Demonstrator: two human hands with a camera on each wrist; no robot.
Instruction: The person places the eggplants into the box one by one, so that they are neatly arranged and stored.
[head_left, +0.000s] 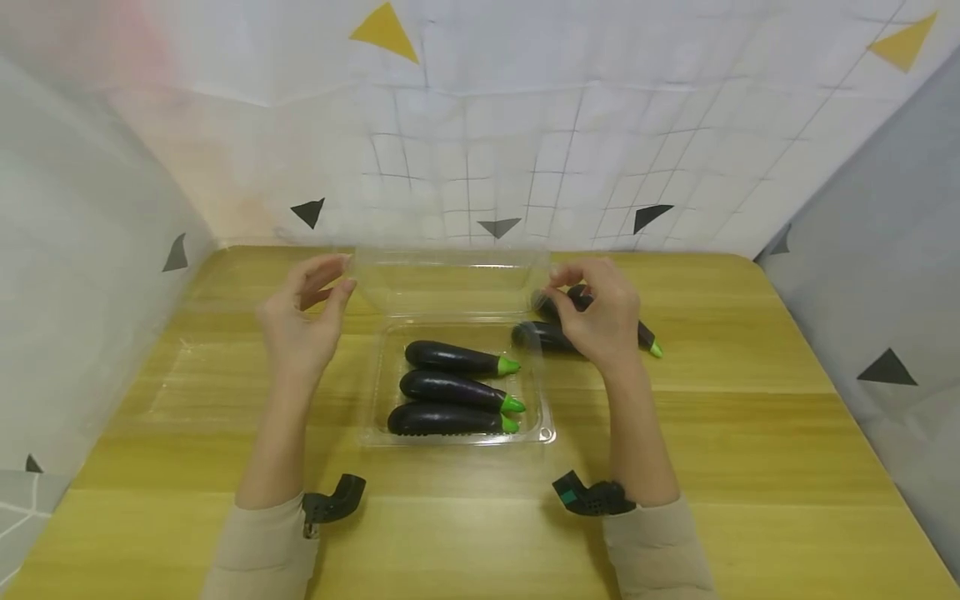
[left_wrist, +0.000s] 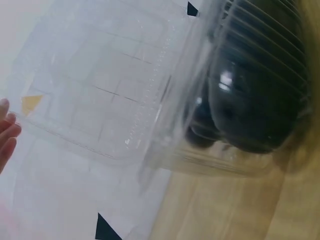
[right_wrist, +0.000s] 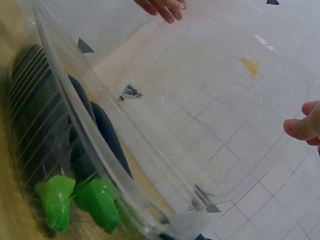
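A clear plastic clamshell container (head_left: 384, 379) sits on the table with three dark eggplants (head_left: 453, 387) in its base, green stems pointing right. Its hinged lid (head_left: 450, 287) stands raised behind the base. My left hand (head_left: 296, 325) pinches the lid's left edge between thumb and fingers. Opposite it, my right hand (head_left: 606, 317) pinches the right edge. In the right wrist view, the thumb (right_wrist: 299, 128) lies at the lid's rim. Fingertips (left_wrist: 8, 134) of the left hand show at the rim in the left wrist view.
More eggplants (head_left: 543, 336) lie on the wooden table (head_left: 750, 433) to the right of the container, partly hidden by my right hand. Another clear plastic piece (head_left: 187, 375) lies on the left side. White patterned sheets (head_left: 600, 133) hang around the table.
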